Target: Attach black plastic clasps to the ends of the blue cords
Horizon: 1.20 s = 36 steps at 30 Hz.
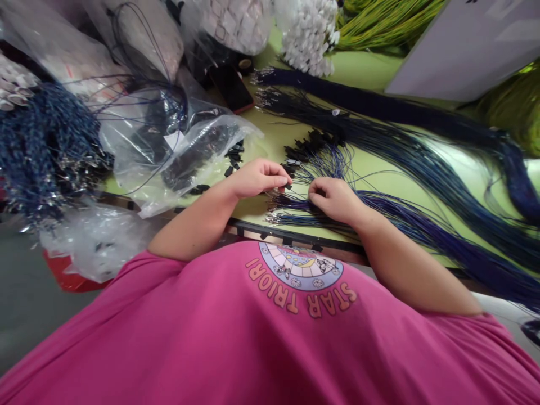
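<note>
Near the front edge of the table, my left hand (262, 179) pinches a small black connector housing (288, 187) between thumb and fingertips. Just to its right, my right hand (335, 198) is closed, with a thin wire (299, 194) running from the housing towards its fingers. Beneath both hands lies a bundle of dark blue wires (379, 203), their metal-tipped ends (274, 218) at the left. Beyond my hands, wires with black housings on their ends (310, 147) are heaped together. The fingertips of my right hand are partly hidden.
Long wire bundles (371, 132) stretch across the right of the green table (257, 132). Clear plastic bags (139, 152), loose black housings (234, 157) and a phone (231, 89) are at the left and back. A white panel (464, 50) stands at the back right.
</note>
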Available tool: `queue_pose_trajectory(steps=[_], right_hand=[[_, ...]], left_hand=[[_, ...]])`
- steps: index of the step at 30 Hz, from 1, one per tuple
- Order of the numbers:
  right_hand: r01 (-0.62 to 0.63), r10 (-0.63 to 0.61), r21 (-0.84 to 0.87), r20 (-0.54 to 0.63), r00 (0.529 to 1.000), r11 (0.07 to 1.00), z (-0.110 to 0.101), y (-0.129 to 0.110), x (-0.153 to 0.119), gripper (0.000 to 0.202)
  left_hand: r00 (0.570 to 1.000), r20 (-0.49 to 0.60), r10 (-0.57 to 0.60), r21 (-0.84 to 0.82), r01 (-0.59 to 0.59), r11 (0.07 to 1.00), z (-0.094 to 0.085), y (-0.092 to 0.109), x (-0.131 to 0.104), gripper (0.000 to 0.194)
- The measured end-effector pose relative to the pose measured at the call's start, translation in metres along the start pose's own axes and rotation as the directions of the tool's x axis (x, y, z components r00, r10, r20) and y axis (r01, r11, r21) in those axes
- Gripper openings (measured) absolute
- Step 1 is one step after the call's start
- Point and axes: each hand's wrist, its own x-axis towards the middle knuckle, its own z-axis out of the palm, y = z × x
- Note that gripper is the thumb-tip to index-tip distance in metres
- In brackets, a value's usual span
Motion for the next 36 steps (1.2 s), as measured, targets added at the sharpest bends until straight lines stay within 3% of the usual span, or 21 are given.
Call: queue_pose_trajectory(steps=[5, 8, 11, 14, 17, 21, 25, 36], right_hand=[[0.011, -0.011, 0.028, -0.012, 1.000, 1.000, 0.000, -0.001, -0.002, 0.020], [-0.048, 0.070, 0.170, -0.127, 0.989, 0.984, -0.002, 0.004, 0.000, 0.019], [-0.156, 0.269, 0.479, -0.177, 0.947, 0.864, -0.005, 0.004, 0.000, 0.015], [-0.113, 0.283, 0.643, -0.168, 0.944, 0.757, -0.008, -0.006, -0.004, 0.024], [-0.043, 0.183, 0.592, -0.177, 0.967, 0.805, -0.008, -0.019, -0.010, 0.024], [-0.029, 0.132, 0.390, -0.240, 0.962, 0.920, -0.006, -0.025, -0.012, 0.015], [-0.043, 0.128, 0.330, -0.241, 0.962, 0.943, -0.005, -0.020, -0.011, 0.015], [-0.041, 0.108, 0.224, -0.295, 0.950, 0.974, -0.005, -0.014, -0.013, 0.018]], left_hand=[[1.000, 0.022, 0.005, 0.000, -0.005, 1.000, -0.001, -0.001, 0.000, 0.030], [1.000, 0.016, 0.001, -0.003, -0.001, 1.000, 0.000, 0.001, 0.000, 0.028], [1.000, 0.017, -0.002, -0.002, 0.002, 1.000, 0.001, 0.004, -0.001, 0.026], [1.000, 0.019, -0.015, -0.006, 0.015, 1.000, 0.003, 0.006, -0.001, 0.026], [0.999, 0.025, -0.030, -0.046, 0.031, 0.998, 0.006, 0.006, 0.000, 0.025], [0.996, 0.028, -0.081, -0.153, 0.084, 0.985, 0.010, 0.006, 0.000, 0.024], [0.990, 0.023, -0.137, -0.225, 0.139, 0.964, 0.013, 0.007, 0.001, 0.019], [0.991, 0.025, -0.129, -0.236, 0.131, 0.963, 0.013, 0.006, 0.001, 0.019]])
